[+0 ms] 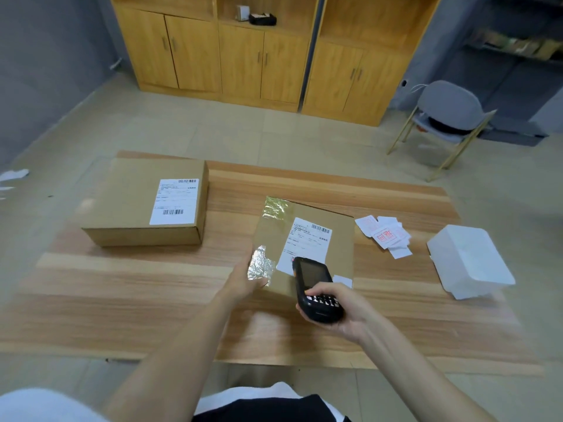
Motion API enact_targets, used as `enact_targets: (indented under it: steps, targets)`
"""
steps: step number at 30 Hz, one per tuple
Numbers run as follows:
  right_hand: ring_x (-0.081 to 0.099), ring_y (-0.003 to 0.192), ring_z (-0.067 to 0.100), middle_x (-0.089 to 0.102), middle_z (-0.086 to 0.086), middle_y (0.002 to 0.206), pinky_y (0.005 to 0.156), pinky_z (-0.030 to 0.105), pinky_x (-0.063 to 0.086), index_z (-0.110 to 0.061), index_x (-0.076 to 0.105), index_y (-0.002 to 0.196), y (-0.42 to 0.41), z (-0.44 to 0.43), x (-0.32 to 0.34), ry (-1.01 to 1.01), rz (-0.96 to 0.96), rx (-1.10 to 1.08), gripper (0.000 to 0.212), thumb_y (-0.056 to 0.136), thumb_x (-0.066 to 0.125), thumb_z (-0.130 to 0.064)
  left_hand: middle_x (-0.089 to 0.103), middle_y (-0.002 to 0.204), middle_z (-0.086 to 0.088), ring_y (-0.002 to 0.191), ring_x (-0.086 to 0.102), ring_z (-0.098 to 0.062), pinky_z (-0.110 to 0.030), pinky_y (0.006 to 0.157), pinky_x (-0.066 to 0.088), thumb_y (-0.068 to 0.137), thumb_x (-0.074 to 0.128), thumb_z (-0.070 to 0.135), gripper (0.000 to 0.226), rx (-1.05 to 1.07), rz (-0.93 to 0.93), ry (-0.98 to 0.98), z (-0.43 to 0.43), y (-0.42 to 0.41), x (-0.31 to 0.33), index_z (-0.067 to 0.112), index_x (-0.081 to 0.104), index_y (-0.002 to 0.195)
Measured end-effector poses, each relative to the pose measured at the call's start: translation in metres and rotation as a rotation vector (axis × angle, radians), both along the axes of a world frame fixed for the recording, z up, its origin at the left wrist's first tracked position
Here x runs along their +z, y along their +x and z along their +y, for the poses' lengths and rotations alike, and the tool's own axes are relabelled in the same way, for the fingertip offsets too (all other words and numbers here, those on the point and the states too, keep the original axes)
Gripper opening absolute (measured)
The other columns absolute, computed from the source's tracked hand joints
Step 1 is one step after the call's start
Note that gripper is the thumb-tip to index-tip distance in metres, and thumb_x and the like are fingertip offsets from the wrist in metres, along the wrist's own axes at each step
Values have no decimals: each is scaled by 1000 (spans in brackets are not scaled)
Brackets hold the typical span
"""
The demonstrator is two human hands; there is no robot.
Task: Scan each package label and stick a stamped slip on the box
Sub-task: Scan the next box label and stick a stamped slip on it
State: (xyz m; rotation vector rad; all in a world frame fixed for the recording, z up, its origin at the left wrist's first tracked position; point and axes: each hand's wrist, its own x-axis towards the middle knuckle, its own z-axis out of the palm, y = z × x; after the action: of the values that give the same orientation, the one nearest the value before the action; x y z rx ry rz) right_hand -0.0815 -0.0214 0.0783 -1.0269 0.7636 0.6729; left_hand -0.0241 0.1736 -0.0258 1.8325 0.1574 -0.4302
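Note:
A taped cardboard box (338,239) with a white shipping label (307,242) lies at the middle of the wooden table (137,287). My left hand (246,278) holds its near left corner. My right hand (344,312) grips a black handheld scanner (313,287), whose tip covers the label's lower edge. A small white slip (342,281) sits on the box near its front right corner. A second, larger labelled box (134,208) rests at the table's left. Loose red-stamped slips (385,236) lie to the right of the middle box.
A white plastic container (469,260) stands at the table's right end. Wooden cabinets (262,56) line the far wall, and a grey chair (447,117) stands at the back right. Paper scraps (13,175) lie on the floor at left.

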Motion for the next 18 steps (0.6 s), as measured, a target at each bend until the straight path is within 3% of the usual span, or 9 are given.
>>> enact_targets:
  steps: [3, 7, 10, 14, 18]
  targets:
    - [65, 61, 35, 65, 20, 69, 55, 37, 59, 5, 59, 77, -2, 1, 3, 20, 29, -39, 9, 72, 61, 12, 33, 147, 5, 137, 33, -18, -36, 112, 31, 81, 68, 1, 93, -1, 15, 7, 0, 4, -3, 22, 10, 150]
    - [65, 60, 36, 65, 21, 67, 53, 37, 59, 5, 58, 75, -2, 3, 5, 33, 36, -63, 8, 73, 60, 12, 34, 147, 3, 123, 31, -2, -18, 102, 27, 81, 67, -2, 88, -19, -5, 27, -2, 7, -6, 21, 16, 149]
    - [66, 58, 36, 65, 21, 66, 52, 37, 58, 5, 57, 76, -2, 2, 6, 33, 41, -69, 8, 73, 60, 12, 31, 151, 1, 123, 31, -2, -18, 101, 28, 82, 66, -2, 84, -42, -12, 40, -2, 11, -8, 24, 22, 148]
    - [65, 64, 37, 64, 21, 70, 50, 36, 57, 5, 57, 79, -6, 2, 9, 36, 43, -79, 11, 73, 61, 13, 22, 153, -10, 137, 29, -24, -36, 101, 41, 82, 68, 5, 87, -120, 70, 60, 3, 19, -4, 34, 18, 147]
    - [64, 66, 36, 64, 22, 73, 49, 34, 56, 5, 58, 83, -9, 0, 11, 20, 35, -80, 13, 73, 60, 12, 17, 153, -14, 132, 34, -34, -46, 102, 42, 74, 77, 15, 102, -232, 163, 141, 9, 32, 1, 42, 10, 146]
